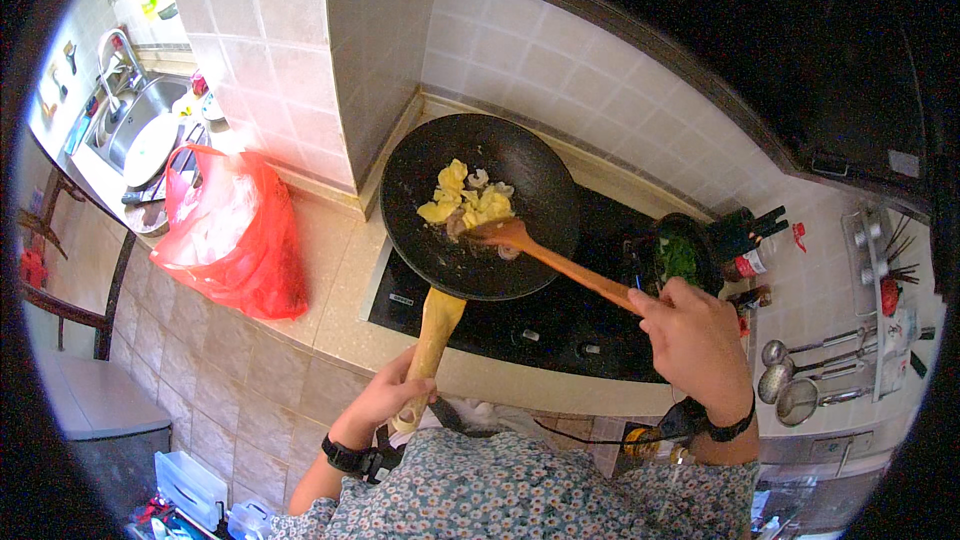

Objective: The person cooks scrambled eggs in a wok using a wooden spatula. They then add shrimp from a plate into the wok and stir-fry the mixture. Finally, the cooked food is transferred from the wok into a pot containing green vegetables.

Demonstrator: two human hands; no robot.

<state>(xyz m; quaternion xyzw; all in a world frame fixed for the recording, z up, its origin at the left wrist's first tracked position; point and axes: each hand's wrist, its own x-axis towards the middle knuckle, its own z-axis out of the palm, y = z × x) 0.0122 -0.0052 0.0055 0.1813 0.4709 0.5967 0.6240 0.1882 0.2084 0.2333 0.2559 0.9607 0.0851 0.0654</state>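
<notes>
My left hand [395, 390] is closed around the pale wooden handle [435, 322] of a black wok [540, 180] on the cooktop. In my right hand [694, 341] is a wooden spatula [577, 270], gripped by its handle. The spatula's blade rests in the wok, touching the near side of a small heap of yellow scrambled egg [487, 204]. Some whitish and brownish pieces lie among the egg; I cannot tell what they are. Wristbands are on both wrists.
A red plastic bag [240, 255] stands on the counter at left, before a sink [154, 109]. Right of the black cooktop [487, 341] are a dark bowl of green leaves [679, 259], a knife block [731, 232] and bottles [746, 266]. Ladles [780, 379] hang on the right wall.
</notes>
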